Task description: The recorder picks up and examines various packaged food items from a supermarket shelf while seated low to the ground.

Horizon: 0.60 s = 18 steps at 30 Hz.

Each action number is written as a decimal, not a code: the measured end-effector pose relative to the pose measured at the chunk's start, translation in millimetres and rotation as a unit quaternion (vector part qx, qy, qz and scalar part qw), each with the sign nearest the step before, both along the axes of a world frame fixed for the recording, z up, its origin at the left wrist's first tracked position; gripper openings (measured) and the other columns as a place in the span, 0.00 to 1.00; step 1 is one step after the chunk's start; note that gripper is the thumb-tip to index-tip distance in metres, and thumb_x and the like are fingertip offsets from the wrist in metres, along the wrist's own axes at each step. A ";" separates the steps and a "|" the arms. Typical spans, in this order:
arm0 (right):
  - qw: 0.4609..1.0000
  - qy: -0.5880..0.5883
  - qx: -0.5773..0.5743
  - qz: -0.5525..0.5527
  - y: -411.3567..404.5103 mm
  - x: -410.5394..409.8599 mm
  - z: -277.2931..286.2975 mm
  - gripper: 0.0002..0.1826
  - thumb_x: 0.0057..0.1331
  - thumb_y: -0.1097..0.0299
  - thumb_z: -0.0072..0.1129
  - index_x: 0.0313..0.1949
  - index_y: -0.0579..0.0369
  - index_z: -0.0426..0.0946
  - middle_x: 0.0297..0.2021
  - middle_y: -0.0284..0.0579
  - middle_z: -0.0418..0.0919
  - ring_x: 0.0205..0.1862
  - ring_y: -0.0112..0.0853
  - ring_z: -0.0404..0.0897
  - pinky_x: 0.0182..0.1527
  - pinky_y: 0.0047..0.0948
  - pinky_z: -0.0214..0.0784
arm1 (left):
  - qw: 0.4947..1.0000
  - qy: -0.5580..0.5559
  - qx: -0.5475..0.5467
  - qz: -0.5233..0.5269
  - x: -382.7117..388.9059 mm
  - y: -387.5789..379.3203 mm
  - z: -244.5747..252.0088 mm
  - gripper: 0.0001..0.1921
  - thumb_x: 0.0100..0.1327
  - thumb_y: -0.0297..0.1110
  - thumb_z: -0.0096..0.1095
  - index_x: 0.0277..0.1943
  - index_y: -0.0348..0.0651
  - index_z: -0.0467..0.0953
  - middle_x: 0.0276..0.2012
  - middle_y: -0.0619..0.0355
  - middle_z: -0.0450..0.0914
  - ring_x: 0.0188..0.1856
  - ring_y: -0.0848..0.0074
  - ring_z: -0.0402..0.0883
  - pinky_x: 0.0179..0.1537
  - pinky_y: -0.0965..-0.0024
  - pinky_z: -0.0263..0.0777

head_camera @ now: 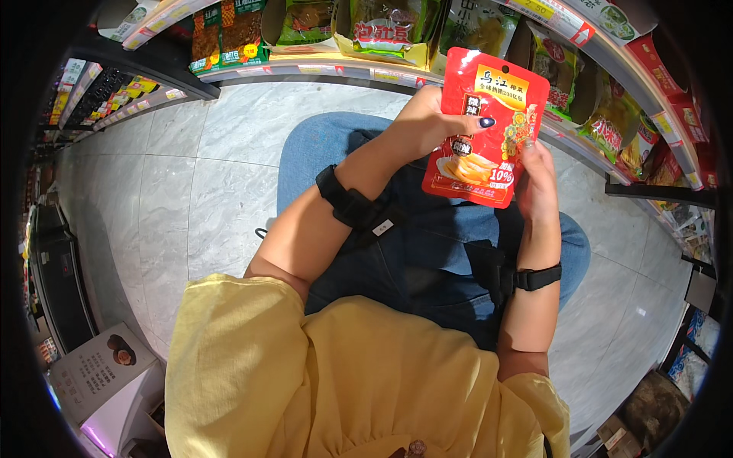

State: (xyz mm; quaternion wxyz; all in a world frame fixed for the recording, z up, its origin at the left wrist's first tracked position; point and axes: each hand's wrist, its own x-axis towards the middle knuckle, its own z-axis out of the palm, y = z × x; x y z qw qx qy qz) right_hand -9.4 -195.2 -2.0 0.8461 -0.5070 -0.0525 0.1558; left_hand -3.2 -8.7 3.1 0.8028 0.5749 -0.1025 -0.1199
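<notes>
A flat red foil pouch of pickled vegetables (489, 143) is raised over my lap, its printed front facing up. It bears writing, a yellow patch and a picture of pale slices, with a small hang hole at its top edge. My left hand (438, 123) grips the pouch's left side, its dark-nailed thumb across the front and its fingers hidden behind. On the lower right edge, my right hand (538, 177) holds the pouch with the thumb in front. Black straps circle both forearms, above my jeans (320, 149).
A curved-looking shelf edge (320, 70) with price tags runs ahead, holding green food packets (383, 31) in cartons and brown packets (243, 37). More packets (555, 74) stand at right. A printed carton (103, 366) sits behind left on grey floor tiles (229, 177).
</notes>
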 end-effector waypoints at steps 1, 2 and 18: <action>1.000 0.000 0.000 0.000 -0.2 0.3 0.0 0.15 0.59 0.67 0.54 0.43 0.65 0.70 0.37 0.45 0.77 0.34 0.25 0.77 0.39 0.24 0.70 | 1.000 0.000 0.000 0.000 -0.1 -0.8 -0.7 0.15 0.53 0.29 0.58 0.43 0.32 0.71 0.37 0.55 0.78 0.38 0.78 0.77 0.40 0.75 0.70; 0.999 0.008 -0.035 0.011 -0.5 0.5 0.1 0.15 0.58 0.68 0.56 0.42 0.65 0.71 0.37 0.45 0.77 0.35 0.25 0.77 0.39 0.24 0.70 | 1.000 0.004 0.010 -0.008 -0.1 -2.3 -1.3 0.15 0.54 0.30 0.58 0.43 0.32 0.71 0.37 0.55 0.78 0.38 0.79 0.77 0.41 0.75 0.70; 0.998 0.015 -0.066 0.002 4.9 -1.8 1.8 0.11 0.55 0.76 0.58 0.38 0.65 0.73 0.35 0.46 0.78 0.33 0.26 0.78 0.37 0.24 0.71 | 0.999 -0.013 0.020 0.039 -0.5 -7.3 -2.6 0.13 0.61 0.34 0.53 0.42 0.33 0.73 0.35 0.57 0.78 0.35 0.82 0.75 0.38 0.75 0.69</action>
